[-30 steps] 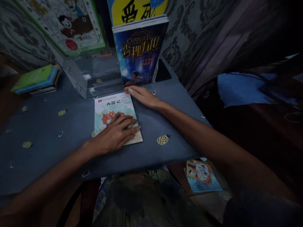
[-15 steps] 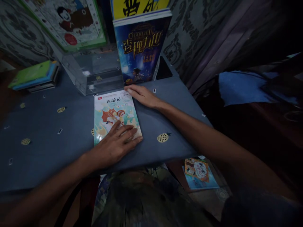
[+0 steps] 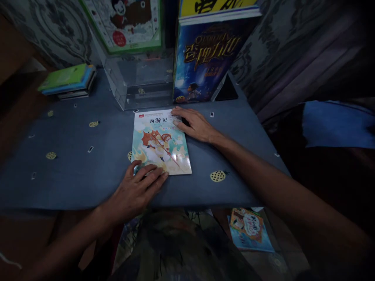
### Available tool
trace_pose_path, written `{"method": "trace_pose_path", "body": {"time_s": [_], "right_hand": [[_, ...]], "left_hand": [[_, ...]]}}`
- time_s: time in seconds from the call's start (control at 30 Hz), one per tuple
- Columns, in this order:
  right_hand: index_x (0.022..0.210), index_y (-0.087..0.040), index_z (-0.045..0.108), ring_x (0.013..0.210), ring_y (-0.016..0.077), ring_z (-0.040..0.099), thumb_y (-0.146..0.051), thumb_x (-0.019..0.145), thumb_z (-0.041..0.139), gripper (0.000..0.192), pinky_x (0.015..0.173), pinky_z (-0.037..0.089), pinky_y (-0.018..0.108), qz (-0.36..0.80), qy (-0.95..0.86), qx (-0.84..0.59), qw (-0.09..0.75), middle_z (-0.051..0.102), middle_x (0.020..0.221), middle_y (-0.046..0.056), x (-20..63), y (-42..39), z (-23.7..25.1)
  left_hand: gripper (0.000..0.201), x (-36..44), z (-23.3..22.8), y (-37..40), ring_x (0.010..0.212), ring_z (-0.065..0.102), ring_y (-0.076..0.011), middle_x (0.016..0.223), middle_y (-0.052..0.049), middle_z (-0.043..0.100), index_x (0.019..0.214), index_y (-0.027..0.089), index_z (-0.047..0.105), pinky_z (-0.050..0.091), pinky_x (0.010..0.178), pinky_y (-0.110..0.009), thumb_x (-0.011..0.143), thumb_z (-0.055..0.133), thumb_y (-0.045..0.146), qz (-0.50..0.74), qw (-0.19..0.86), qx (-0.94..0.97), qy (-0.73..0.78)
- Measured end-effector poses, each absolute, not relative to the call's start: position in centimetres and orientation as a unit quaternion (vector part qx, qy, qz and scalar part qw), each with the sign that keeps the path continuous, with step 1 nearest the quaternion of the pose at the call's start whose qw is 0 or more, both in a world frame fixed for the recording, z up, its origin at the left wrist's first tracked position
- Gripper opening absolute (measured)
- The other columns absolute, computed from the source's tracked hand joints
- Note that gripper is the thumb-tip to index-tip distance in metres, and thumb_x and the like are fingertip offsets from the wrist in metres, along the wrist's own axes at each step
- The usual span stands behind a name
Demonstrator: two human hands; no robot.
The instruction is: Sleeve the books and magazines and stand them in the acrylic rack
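Resting flat at frame centre on the table (image 3: 73, 156), the picture book (image 3: 160, 141) lies closed; our left hand (image 3: 137, 191) and right hand (image 3: 195, 125) press its edges open-palmed, gripping nothing.

One camera on my head looks forward and down, close over the near edge of the dark blue cloth-covered table (image 3: 73, 156). It faces the far edge, where books stand against the patterned grey wall (image 3: 55, 27).
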State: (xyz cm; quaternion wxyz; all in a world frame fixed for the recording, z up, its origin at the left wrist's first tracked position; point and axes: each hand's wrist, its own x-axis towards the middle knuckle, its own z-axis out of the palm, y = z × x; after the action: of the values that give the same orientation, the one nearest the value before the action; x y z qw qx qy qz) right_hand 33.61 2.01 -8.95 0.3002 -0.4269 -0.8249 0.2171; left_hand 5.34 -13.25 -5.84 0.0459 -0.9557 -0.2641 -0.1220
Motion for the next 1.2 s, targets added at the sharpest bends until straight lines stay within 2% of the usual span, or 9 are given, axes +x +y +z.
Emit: {"method": "trace_pose_path", "body": {"time_s": [0.2,0.33,0.43,0.5,0.6,0.7,0.83,1.0,1.2], "right_hand": [[0.138,-0.024,0.060,0.147,0.0340,0.043,-0.068,0.096,0.043,0.063,0.120,0.028,0.060,0.209,-0.825,-0.437,0.290,0.057,0.150,0.011,33.5,1.7,-9.0],[0.138,-0.024,0.060,0.148,0.0361,0.040,-0.067,0.096,0.045,0.062,0.120,0.024,0.065,0.208,-0.826,-0.445,0.278,0.055,0.152,0.012,33.5,1.7,-8.8],[0.140,-0.021,0.059,0.149,0.0388,0.038,-0.061,0.099,0.045,0.060,0.122,0.017,0.069,0.197,-0.826,-0.458,0.263,0.053,0.153,0.013,31.9,-0.2,-7.6],[0.144,-0.024,0.056,0.150,0.0374,0.036,-0.053,0.101,0.046,0.053,0.124,0.011,0.069,0.211,-0.834,-0.446,0.246,0.051,0.155,0.009,29.6,-3.3,-6.4],[0.151,-0.027,0.048,0.152,0.0307,0.033,-0.050,0.100,0.051,0.056,0.129,0.018,0.059,0.263,-0.866,-0.363,0.220,0.045,0.159,0.007,25.2,-9.7,-5.1],[0.158,-0.012,0.034,0.155,0.0310,0.026,-0.052,0.095,0.061,0.080,0.128,0.028,0.053,0.288,-0.888,-0.287,0.216,0.032,0.163,0.019,21.8,-14.7,-5.3],[0.157,0.001,0.030,0.156,0.0342,0.018,-0.051,0.095,0.060,0.086,0.128,0.027,0.053,0.258,-0.891,-0.305,0.215,0.028,0.162,0.028,21.4,-16.5,-6.9],[0.161,0.000,0.012,0.156,0.0341,0.019,-0.046,0.096,0.061,0.094,0.124,0.035,0.055,0.189,-0.892,-0.354,0.208,0.027,0.162,0.029,24.6,-17.2,-8.1],[0.161,-0.004,-0.008,0.155,0.0324,0.022,-0.034,0.101,0.055,0.092,0.120,0.041,0.055,0.116,-0.877,-0.422,0.201,0.028,0.163,0.026,28.2,-19.1,-8.1]], "left_hand": [[0.045,2.2,-5.6,-14.3,0.112,0.065,-0.0250,0.119,-0.010,0.074,0.142,0.021,0.052,0.040,0.107,-0.049,0.098,0.052,0.013,-0.162,0.067,-0.933,-0.313],[0.042,0.6,-5.2,-14.8,0.111,0.066,-0.0246,0.121,-0.010,0.074,0.141,0.021,0.052,0.042,0.103,-0.049,0.100,0.051,0.012,-0.154,0.074,-0.923,-0.345],[0.039,0.2,-5.2,-15.0,0.113,0.066,-0.0244,0.122,-0.010,0.073,0.138,0.020,0.054,0.042,0.100,-0.047,0.100,0.051,0.012,-0.161,0.067,-0.920,-0.352],[0.039,0.2,-5.4,-15.0,0.113,0.065,-0.0238,0.121,-0.009,0.074,0.137,0.020,0.054,0.043,0.099,-0.045,0.100,0.051,0.012,-0.172,0.053,-0.917,-0.356],[0.035,0.0,-5.7,-15.0,0.115,0.063,-0.0244,0.119,-0.008,0.074,0.132,0.021,0.058,0.044,0.100,-0.045,0.099,0.052,0.013,-0.187,0.029,-0.913,-0.360],[0.025,-0.3,-6.0,-15.0,0.118,0.061,-0.0264,0.115,-0.009,0.074,0.120,0.020,0.064,0.043,0.102,-0.048,0.099,0.051,0.015,-0.192,0.018,-0.913,-0.360],[0.024,-0.4,-6.0,-15.0,0.118,0.061,-0.0266,0.118,-0.009,0.073,0.118,0.021,0.066,0.043,0.102,-0.048,0.098,0.054,0.015,-0.192,0.018,-0.914,-0.358],[0.038,-0.1,-5.9,-14.9,0.117,0.062,-0.0249,0.121,-0.007,0.074,0.134,0.021,0.058,0.043,0.100,-0.045,0.098,0.054,0.012,-0.190,0.012,-0.909,-0.370],[0.041,0.0,-6.0,-14.9,0.118,0.063,-0.0250,0.122,-0.007,0.073,0.135,0.023,0.060,0.043,0.102,-0.043,0.096,0.057,0.011,-0.195,-0.006,-0.904,-0.379]]}}
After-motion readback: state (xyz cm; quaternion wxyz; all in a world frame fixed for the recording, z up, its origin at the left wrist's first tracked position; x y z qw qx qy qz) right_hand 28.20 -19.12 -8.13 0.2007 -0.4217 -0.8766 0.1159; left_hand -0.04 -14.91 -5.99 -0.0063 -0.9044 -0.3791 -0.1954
